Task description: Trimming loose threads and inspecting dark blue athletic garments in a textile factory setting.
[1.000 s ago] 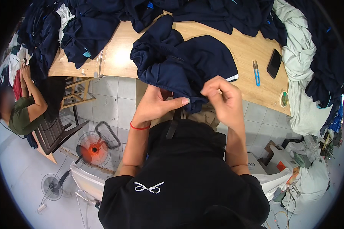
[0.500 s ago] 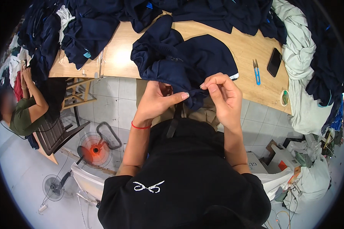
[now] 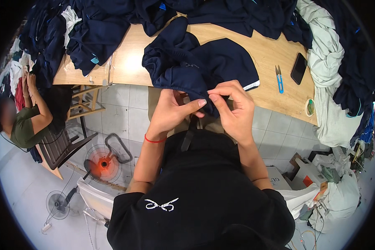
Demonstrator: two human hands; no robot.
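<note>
A navy garment lies bunched across the table's front edge, part of it hanging toward my lap. My left hand is closed on its lower edge, thumb on top and the other fingers partly hidden under the cloth. Against the same hanging edge, just to the right, the thumb and forefinger of my right hand pinch the fabric. Whether a thread or other tiny thing is between those fingertips is too small to tell. A white-trimmed edge of the garment shows on the right.
Blue-handled thread snips and a black phone lie on the wooden table, near a small round roll. Navy garments pile along the back; pale cloth hangs at right. Left are a co-worker and an orange-centred fan.
My right hand has moved a little left and its pinched fingertips now press at the garment's edge. My left hand stays nearly in place.
</note>
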